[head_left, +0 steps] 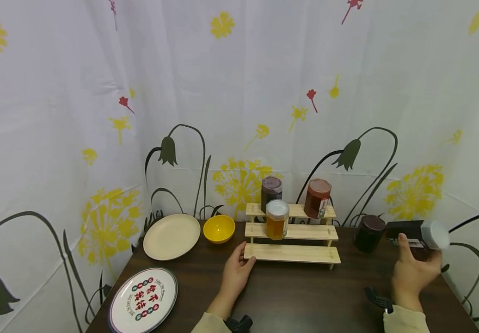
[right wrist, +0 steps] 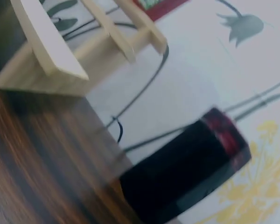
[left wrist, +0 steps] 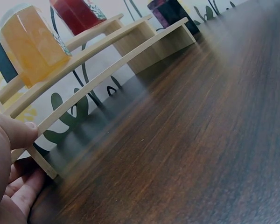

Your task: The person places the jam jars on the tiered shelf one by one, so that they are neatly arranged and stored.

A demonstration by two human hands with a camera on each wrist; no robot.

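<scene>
My left hand [head_left: 237, 273] holds the left end of the lowest step of a three-tier wooden display rack [head_left: 291, 253]. In the left wrist view the thumb [left wrist: 23, 135] lies on the step's edge, with fingers curled below by the leg. An amber jar [head_left: 277, 222] with a whitish lid stands on the middle tier. On the top tier are a dark purple jar [head_left: 271, 190] and a red jar [head_left: 317, 199]. My right hand [head_left: 416, 273] grips a dark jar [head_left: 406, 233] with a whitish end, tipped on its side above the table's right part.
Another dark jar [head_left: 369, 233] stands right of the rack, close to the held one; the right wrist view shows its dark red lid. Left of the rack are a yellow bowl [head_left: 219, 229], a cream oval plate [head_left: 172, 237] and a printed plate [head_left: 144, 300]. A flowered curtain [head_left: 239, 92] hangs behind.
</scene>
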